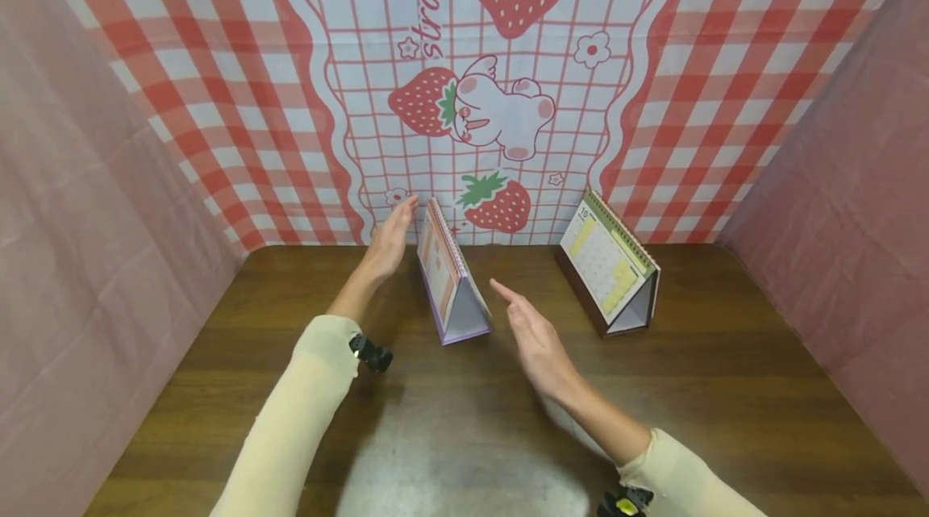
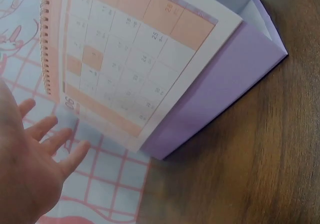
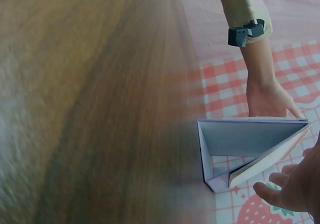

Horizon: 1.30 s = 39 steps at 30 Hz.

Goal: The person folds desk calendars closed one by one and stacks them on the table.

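A desk calendar (image 1: 443, 271) with a purple base and spiral-bound pages stands upright on the table, seen end-on in the head view. To its left is my left hand (image 1: 389, 241), fingers straight, apart from the pages. My right hand (image 1: 535, 343) lies to its right with straight fingers, a small gap between fingertips and calendar. In the left wrist view the calendar's month page (image 2: 125, 58) shows orange and white squares, beyond the spread fingers of the left hand (image 2: 30, 159). From the right wrist view, the calendar's hollow triangular end (image 3: 240, 134) appears between both hands.
A second desk calendar (image 1: 610, 263), with green-and-yellow pages and a dark base, stands to the right on the brown wooden table (image 1: 450, 436). Behind is a red-and-white checked cloth (image 1: 239, 81) with strawberries. Pink cloth (image 1: 835, 202) hangs at both sides.
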Each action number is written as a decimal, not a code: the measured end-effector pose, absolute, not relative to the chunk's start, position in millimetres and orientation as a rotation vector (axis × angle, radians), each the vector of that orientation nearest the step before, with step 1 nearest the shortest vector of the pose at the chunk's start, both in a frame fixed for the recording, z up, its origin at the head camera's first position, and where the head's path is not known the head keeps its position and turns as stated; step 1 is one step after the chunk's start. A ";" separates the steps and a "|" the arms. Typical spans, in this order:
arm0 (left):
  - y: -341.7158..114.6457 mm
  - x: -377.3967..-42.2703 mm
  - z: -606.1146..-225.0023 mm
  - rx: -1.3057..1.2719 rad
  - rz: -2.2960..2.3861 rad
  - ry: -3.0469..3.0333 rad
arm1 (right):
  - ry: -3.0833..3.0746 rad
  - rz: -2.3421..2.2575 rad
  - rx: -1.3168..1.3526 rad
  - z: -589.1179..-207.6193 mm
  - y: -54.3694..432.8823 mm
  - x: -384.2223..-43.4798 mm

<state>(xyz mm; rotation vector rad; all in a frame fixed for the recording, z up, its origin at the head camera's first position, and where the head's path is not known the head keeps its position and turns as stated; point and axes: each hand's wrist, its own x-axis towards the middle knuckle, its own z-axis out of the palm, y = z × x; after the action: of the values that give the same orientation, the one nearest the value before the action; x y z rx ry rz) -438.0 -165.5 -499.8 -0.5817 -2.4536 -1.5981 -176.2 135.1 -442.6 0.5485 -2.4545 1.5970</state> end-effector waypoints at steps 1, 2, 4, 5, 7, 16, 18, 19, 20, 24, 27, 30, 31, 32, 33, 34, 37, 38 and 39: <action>-164.4 -436.8 -498.7 -0.599 -1.578 -2.450 | -2.464 1.611 0.538 -443.2 134.2 -175.3; -161.8 -431.8 -493.8 -0.593 -1.560 -2.453 | -2.469 1.622 0.533 -443.9 133.3 -174.5; -154.1 -407.2 -470.2 -0.602 -1.538 -2.476 | -2.483 1.635 0.529 -445.1 131.1 -173.0; -150.2 -393.3 -457.1 -0.605 -1.540 -2.484 | -2.487 1.636 0.530 -445.7 130.2 -172.5; -141.7 -366.3 -432.1 -0.607 -1.549 -2.486 | -2.493 1.626 0.536 -446.8 128.2 -172.1; -126.1 -331.6 -400.3 -0.627 -1.445 -2.533 | -2.475 1.650 0.568 -451.3 122.2 -173.8; -125.9 -331.5 -399.9 -0.626 -1.438 -2.546 | -2.476 1.658 0.563 -452.2 121.4 -173.9; -126.0 -331.3 -399.8 -0.624 -1.437 -2.550 | -2.476 1.661 0.561 -452.6 120.9 -174.0; -126.1 -331.3 -399.9 -0.628 -1.442 -2.549 | -2.477 1.661 0.561 -452.8 120.5 -174.0; -125.4 -331.6 -400.4 -0.657 -1.452 -2.538 | -2.474 1.663 0.555 -452.3 118.8 -174.3; -124.5 -331.0 -401.0 -0.677 -1.456 -2.528 | -2.473 1.656 0.547 -451.9 118.2 -174.1; -123.5 -331.5 -402.7 -0.679 -1.464 -2.516 | -2.481 1.631 0.556 -451.7 118.0 -173.6; -123.0 -331.8 -403.2 -0.677 -1.471 -2.510 | -2.484 1.621 0.559 -451.7 118.0 -173.3; -122.6 -332.1 -403.8 -0.674 -1.477 -2.506 | -2.489 1.612 0.561 -451.5 117.9 -173.0; -122.3 -332.7 -404.6 -0.671 -1.478 -2.501 | -2.491 1.597 0.570 -451.3 117.9 -172.7; -121.8 -333.2 -405.3 -0.670 -1.482 -2.499 | -2.496 1.591 0.571 -451.2 117.8 -172.5; -120.7 -333.6 -407.0 -0.663 -1.497 -2.492 | -2.504 1.591 0.558 -450.9 117.3 -172.2; -120.4 -333.9 -407.6 -0.660 -1.498 -2.490 | -2.505 1.594 0.552 -450.7 117.1 -172.3; -120.1 -334.3 -408.2 -0.659 -1.499 -2.488 | -2.505 1.597 0.546 -450.7 116.9 -172.5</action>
<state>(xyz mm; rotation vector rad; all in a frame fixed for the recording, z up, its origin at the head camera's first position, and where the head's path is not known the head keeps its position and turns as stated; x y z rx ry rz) -334.3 -120.1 -408.2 -0.6590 -2.4880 -1.4991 -172.5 116.9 -450.7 0.5464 -2.5048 1.5975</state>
